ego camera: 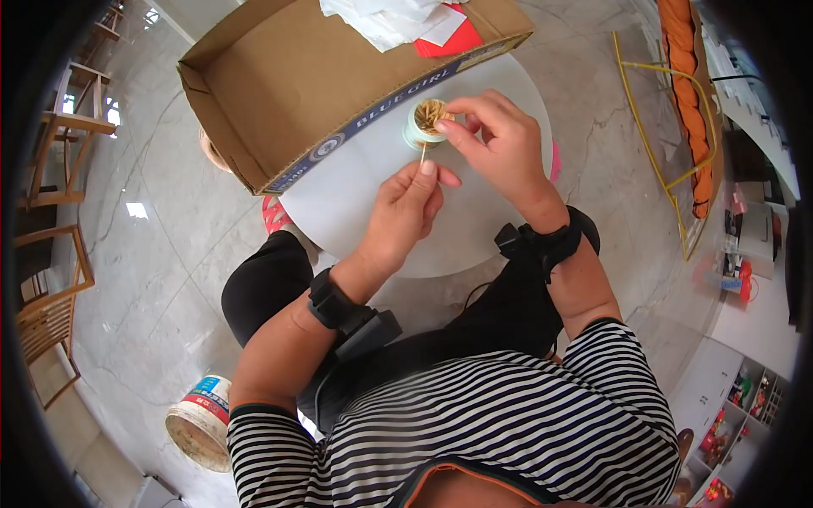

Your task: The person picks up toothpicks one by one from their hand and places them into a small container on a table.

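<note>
A small pale green container (413,135) filled with thin wooden sticks, which look like toothpicks (430,115), stands on a round white table (356,209). My left hand (406,206) pinches one thin wooden stick (423,152) between thumb and fingertips, just in front of the container. My right hand (492,133) is at the container's right rim, its thumb and index finger close together by the sticks; whether they hold a stick cannot be told.
A shallow cardboard box (279,82) lies across the table's far side, with white sheets (387,22) and a red packet (454,41) in it. A used bucket (200,422) stands on the floor at lower left. Yellow metal frame (648,133) and wooden chairs (57,286) stand farther off.
</note>
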Demonstrator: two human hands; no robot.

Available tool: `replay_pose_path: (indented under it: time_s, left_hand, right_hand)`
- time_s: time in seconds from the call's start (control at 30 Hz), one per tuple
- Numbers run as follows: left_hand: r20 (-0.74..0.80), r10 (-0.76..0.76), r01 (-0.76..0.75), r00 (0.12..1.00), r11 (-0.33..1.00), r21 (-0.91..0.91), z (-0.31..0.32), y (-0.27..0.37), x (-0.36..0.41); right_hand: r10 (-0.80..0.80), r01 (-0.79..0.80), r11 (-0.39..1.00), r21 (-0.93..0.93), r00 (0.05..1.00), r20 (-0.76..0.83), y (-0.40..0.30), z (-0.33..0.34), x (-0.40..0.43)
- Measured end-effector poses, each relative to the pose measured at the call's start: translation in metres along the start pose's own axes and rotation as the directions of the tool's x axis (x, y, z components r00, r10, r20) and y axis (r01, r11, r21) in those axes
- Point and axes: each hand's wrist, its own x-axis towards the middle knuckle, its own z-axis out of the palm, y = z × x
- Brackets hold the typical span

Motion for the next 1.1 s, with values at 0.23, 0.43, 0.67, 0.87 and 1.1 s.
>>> replay_pose_path:
  time_s: [0.23,0.43,0.67,0.87,1.1]
  left_hand:
    - [0.049,-0.002,0.003,0.999,1.000,-0.014,0.000,-0.002,0.000]
    - [0.041,0.036,-0.036,0.998,0.999,0.006,0.002,-0.002,-0.001]
    - [-0.145,0.047,-0.044,0.988,0.999,0.022,0.000,-0.004,0.006]
    - [-0.273,0.120,-0.135,0.954,0.990,-0.036,-0.002,-0.006,0.012]
    - [-0.326,0.129,-0.153,0.937,0.987,-0.048,-0.004,0.000,0.013]
  right_hand:
    - [0.214,-0.345,0.832,0.434,0.922,0.323,-0.013,-0.003,-0.006]
    - [0.264,-0.342,0.797,0.498,0.939,0.221,-0.003,-0.005,-0.007]
    - [0.170,-0.144,0.964,0.225,0.980,-0.101,0.003,-0.012,0.003]
    - [0.042,-0.042,0.999,-0.001,0.998,0.041,0.010,0.009,-0.004]
    - [0.001,-0.001,1.000,0.007,1.000,-0.001,0.000,0.007,0.002]
